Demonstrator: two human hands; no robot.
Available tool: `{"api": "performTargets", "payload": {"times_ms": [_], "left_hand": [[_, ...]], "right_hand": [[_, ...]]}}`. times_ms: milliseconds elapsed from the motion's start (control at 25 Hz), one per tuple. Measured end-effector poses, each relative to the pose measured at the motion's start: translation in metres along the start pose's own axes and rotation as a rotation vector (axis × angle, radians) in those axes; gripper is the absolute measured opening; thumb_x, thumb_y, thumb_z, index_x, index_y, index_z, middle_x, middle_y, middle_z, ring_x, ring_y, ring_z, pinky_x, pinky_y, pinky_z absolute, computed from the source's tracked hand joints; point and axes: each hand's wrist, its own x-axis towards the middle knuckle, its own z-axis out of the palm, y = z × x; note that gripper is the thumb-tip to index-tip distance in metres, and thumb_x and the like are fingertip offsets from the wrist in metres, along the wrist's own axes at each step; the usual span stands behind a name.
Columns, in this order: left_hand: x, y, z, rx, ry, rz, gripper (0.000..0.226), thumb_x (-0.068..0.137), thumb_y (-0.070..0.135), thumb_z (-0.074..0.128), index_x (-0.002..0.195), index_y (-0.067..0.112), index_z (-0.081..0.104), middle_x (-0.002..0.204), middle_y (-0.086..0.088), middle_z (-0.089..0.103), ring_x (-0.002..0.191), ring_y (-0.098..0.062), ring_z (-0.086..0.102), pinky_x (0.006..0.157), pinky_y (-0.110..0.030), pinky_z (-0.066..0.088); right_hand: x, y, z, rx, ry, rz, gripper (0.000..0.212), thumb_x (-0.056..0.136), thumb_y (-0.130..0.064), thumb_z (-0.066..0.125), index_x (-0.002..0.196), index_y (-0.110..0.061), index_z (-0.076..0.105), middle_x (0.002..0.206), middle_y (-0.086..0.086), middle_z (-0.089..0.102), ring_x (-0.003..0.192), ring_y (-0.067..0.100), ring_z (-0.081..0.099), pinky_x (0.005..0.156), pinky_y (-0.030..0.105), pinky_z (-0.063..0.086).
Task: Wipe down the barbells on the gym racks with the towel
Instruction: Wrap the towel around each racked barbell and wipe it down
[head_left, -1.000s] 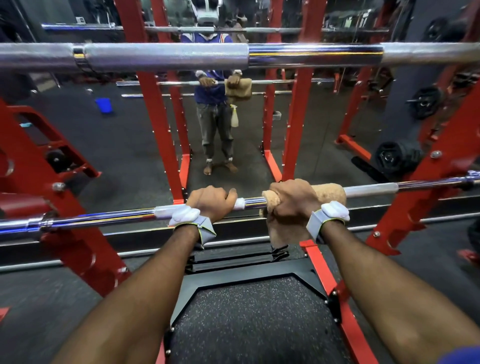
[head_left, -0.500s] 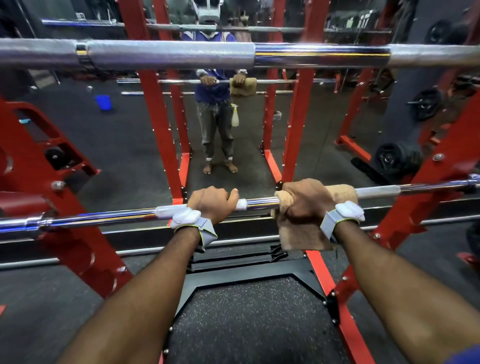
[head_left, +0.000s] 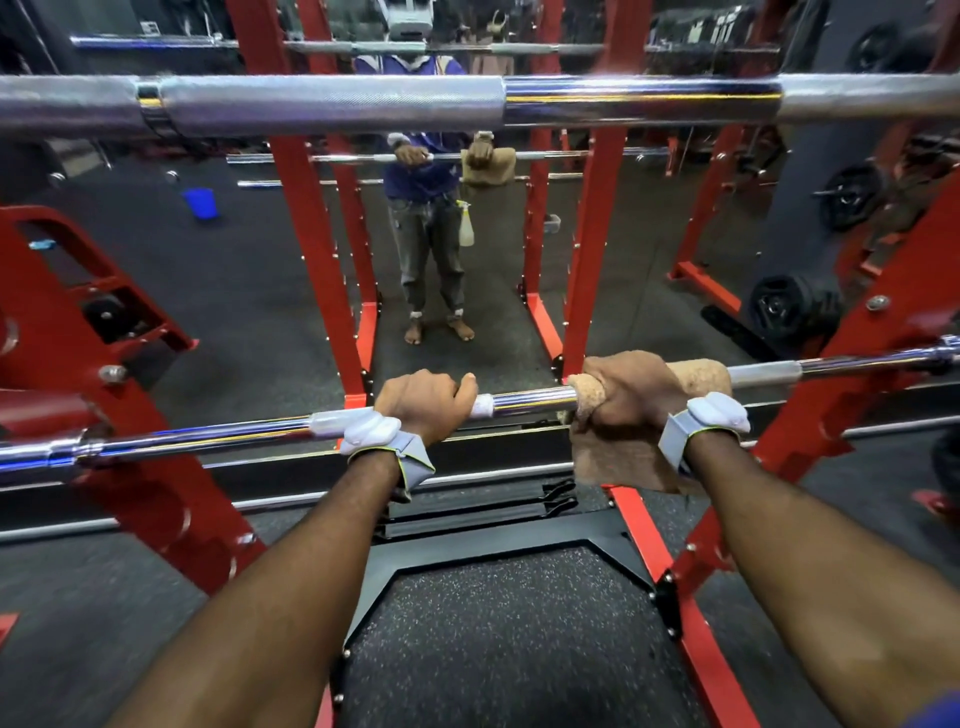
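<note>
Head view. Two barbells, an upper barbell (head_left: 332, 104) and a lower barbell (head_left: 530, 402), both run left to right across the red rack (head_left: 156, 467). One towel (head_left: 618, 462) wraps the lower barbell, gripped by the right hand (head_left: 631, 397). The left hand (head_left: 421, 402) curls round bare steel. Speckled rubber floor (head_left: 519, 649); mirror (head_left: 249, 291) ahead.

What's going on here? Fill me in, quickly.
A person is wiping a barbell that rests on a red rack. The left hand grips the bare bar. The right hand grips a tan towel wrapped around the bar, with one end hanging below. A second barbell crosses higher up.
</note>
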Motion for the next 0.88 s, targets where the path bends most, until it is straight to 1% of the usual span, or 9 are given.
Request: {"api": "performTargets", "payload": {"times_ms": [80, 200, 280, 360, 440, 600, 680, 800, 880], "left_hand": [[-0.002, 0.003, -0.003, -0.026, 0.025, -0.036, 0.044, 0.102, 0.038, 0.028, 0.106, 0.018, 0.067, 0.103, -0.010, 0.071, 0.102, -0.034, 0.064, 0.082, -0.037, 0.048], [-0.003, 0.006, -0.007, 0.009, 0.030, -0.009, 0.038, 0.103, 0.032, 0.031, 0.113, 0.017, 0.064, 0.106, -0.012, 0.070, 0.104, -0.035, 0.063, 0.088, -0.041, 0.050], [0.000, 0.006, -0.008, 0.010, 0.000, -0.019, 0.039, 0.103, 0.033, 0.031, 0.113, 0.016, 0.064, 0.108, -0.012, 0.069, 0.105, -0.035, 0.062, 0.087, -0.039, 0.049], [0.004, 0.006, -0.006, -0.041, -0.020, -0.071, 0.046, 0.101, 0.039, 0.029, 0.103, 0.014, 0.068, 0.106, -0.012, 0.070, 0.104, -0.033, 0.063, 0.079, -0.033, 0.044], [0.007, 0.006, -0.002, -0.087, -0.032, -0.123, 0.054, 0.098, 0.045, 0.026, 0.094, 0.013, 0.069, 0.102, -0.013, 0.070, 0.101, -0.032, 0.063, 0.074, -0.032, 0.039], [0.011, 0.000, 0.004, -0.006, -0.045, -0.069, 0.050, 0.097, 0.044, 0.022, 0.102, 0.014, 0.063, 0.110, -0.009, 0.068, 0.106, -0.031, 0.062, 0.071, -0.033, 0.036], [0.011, -0.002, 0.007, 0.005, -0.049, -0.055, 0.055, 0.094, 0.045, 0.019, 0.106, 0.014, 0.061, 0.111, -0.009, 0.068, 0.105, -0.031, 0.062, 0.069, -0.034, 0.034], [0.011, 0.000, 0.005, -0.085, -0.033, -0.137, 0.058, 0.098, 0.048, 0.023, 0.101, 0.012, 0.069, 0.108, -0.015, 0.069, 0.104, -0.033, 0.063, 0.074, -0.033, 0.037], [0.011, 0.002, 0.003, -0.090, -0.042, -0.142, 0.057, 0.098, 0.046, 0.024, 0.098, 0.012, 0.070, 0.107, -0.016, 0.068, 0.103, -0.033, 0.063, 0.075, -0.033, 0.037]], "right_hand": [[-0.003, -0.004, 0.005, -0.101, 0.081, 0.027, 0.045, 0.060, -0.060, 0.055, 0.091, -0.027, 0.056, 0.088, -0.005, 0.071, 0.084, 0.029, 0.068, 0.068, 0.036, 0.048], [-0.011, -0.027, 0.017, -0.132, 0.277, 0.039, 0.041, 0.048, -0.051, 0.066, 0.074, -0.025, 0.048, 0.071, -0.002, 0.060, 0.069, 0.028, 0.061, 0.065, 0.040, 0.039], [-0.013, -0.044, 0.019, -0.108, 0.385, 0.046, 0.044, 0.041, -0.043, 0.069, 0.073, -0.024, 0.045, 0.069, -0.002, 0.055, 0.067, 0.028, 0.056, 0.065, 0.040, 0.036], [-0.009, -0.065, 0.018, -0.100, 0.418, 0.030, 0.042, 0.040, -0.037, 0.065, 0.075, -0.025, 0.046, 0.072, -0.002, 0.054, 0.070, 0.027, 0.054, 0.067, 0.040, 0.035], [-0.001, -0.094, 0.017, -0.070, 0.437, 0.016, 0.039, 0.041, -0.033, 0.060, 0.076, -0.025, 0.047, 0.074, -0.003, 0.055, 0.071, 0.027, 0.054, 0.067, 0.040, 0.035], [0.010, -0.141, 0.017, -0.024, 0.459, -0.019, 0.036, 0.042, -0.032, 0.052, 0.076, -0.025, 0.046, 0.075, -0.002, 0.053, 0.072, 0.027, 0.050, 0.067, 0.040, 0.032], [0.012, -0.136, 0.016, -0.031, 0.486, -0.084, 0.032, 0.046, -0.035, 0.052, 0.076, -0.025, 0.045, 0.074, -0.002, 0.051, 0.071, 0.026, 0.049, 0.066, 0.040, 0.031], [0.014, -0.106, 0.018, -0.155, 0.505, -0.227, 0.025, 0.059, -0.035, 0.061, 0.078, -0.024, 0.049, 0.072, -0.002, 0.051, 0.066, 0.024, 0.051, 0.061, 0.039, 0.035], [0.013, -0.086, 0.016, -0.183, 0.443, -0.246, 0.032, 0.055, -0.038, 0.067, 0.078, -0.024, 0.051, 0.070, -0.003, 0.052, 0.064, 0.023, 0.054, 0.058, 0.038, 0.038]]}}
